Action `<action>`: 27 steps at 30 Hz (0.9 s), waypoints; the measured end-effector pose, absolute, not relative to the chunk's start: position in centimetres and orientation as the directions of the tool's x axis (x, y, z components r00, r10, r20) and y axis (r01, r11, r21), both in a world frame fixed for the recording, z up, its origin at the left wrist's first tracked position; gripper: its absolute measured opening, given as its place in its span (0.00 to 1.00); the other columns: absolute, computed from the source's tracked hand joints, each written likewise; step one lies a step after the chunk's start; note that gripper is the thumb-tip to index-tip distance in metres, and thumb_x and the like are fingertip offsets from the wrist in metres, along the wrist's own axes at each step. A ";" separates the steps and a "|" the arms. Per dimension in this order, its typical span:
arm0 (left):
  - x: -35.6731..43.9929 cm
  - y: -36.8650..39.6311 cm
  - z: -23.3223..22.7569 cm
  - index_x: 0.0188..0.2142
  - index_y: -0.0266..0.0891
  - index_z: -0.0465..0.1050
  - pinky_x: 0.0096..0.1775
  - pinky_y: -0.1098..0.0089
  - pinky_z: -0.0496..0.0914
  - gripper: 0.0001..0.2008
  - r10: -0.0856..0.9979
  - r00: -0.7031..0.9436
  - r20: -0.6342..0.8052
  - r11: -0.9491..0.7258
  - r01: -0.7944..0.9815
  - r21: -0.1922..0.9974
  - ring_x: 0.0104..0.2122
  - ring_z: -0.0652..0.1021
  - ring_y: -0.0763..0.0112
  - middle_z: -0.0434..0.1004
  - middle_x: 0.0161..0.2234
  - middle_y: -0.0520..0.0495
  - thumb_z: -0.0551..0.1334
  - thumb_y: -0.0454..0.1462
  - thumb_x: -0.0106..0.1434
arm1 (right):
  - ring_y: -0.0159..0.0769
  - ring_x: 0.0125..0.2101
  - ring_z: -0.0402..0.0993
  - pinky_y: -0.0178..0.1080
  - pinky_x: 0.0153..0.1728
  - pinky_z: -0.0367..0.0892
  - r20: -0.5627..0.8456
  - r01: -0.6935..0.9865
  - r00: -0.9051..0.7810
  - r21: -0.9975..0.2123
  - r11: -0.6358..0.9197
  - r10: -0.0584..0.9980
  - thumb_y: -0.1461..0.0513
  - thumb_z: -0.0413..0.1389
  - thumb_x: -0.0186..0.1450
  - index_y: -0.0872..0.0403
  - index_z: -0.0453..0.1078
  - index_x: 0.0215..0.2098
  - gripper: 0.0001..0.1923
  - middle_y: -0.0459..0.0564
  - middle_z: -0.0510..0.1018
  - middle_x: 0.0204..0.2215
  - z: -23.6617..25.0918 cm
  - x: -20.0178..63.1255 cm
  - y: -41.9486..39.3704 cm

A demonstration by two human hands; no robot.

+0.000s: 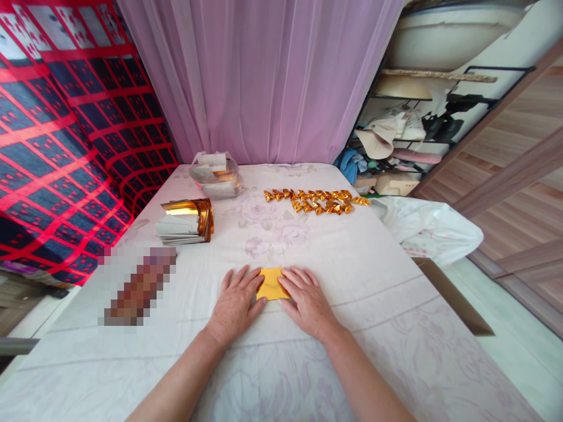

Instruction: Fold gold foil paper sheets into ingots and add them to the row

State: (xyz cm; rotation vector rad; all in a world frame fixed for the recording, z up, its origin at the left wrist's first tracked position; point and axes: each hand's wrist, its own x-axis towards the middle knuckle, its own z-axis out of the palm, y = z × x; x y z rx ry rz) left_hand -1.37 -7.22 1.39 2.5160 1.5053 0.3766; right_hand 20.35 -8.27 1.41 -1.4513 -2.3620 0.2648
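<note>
Both hands flat on small yellow-gold paper [271, 283]

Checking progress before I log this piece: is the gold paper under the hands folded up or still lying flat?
Flat: the gold paper lies on the cloth, left hand and right hand pressing its sides. Folds cannot be told.

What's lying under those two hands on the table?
A small yellow paper square lies flat on the flowered tablecloth. The left hand covers its left edge, the right hand its right edge, fingers flat. The parts beneath the fingers are hidden.
</note>
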 end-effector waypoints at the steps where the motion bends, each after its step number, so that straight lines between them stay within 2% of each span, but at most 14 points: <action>1: -1.4 -7.2 1.4 0.58 0.43 0.67 0.61 0.44 0.54 0.21 0.883 0.453 0.125 -0.469 0.835 0.287 0.63 0.63 0.51 0.67 0.62 0.46 0.58 0.43 0.66 | 0.45 0.62 0.59 0.55 0.63 0.51 0.201 0.823 -0.412 -0.337 0.457 0.889 0.59 0.55 0.67 0.52 0.69 0.56 0.19 0.53 0.69 0.60 1.4 20.4 -8.3; 27: -1.4 -7.2 1.4 0.58 0.45 0.67 0.62 0.45 0.53 0.21 0.883 0.451 0.130 -0.469 0.832 0.296 0.63 0.63 0.51 0.67 0.62 0.47 0.58 0.43 0.66 | 0.46 0.61 0.60 0.56 0.62 0.51 0.203 0.821 -0.412 -0.340 0.459 0.888 0.58 0.54 0.67 0.52 0.69 0.56 0.20 0.54 0.69 0.60 1.4 20.4 -8.2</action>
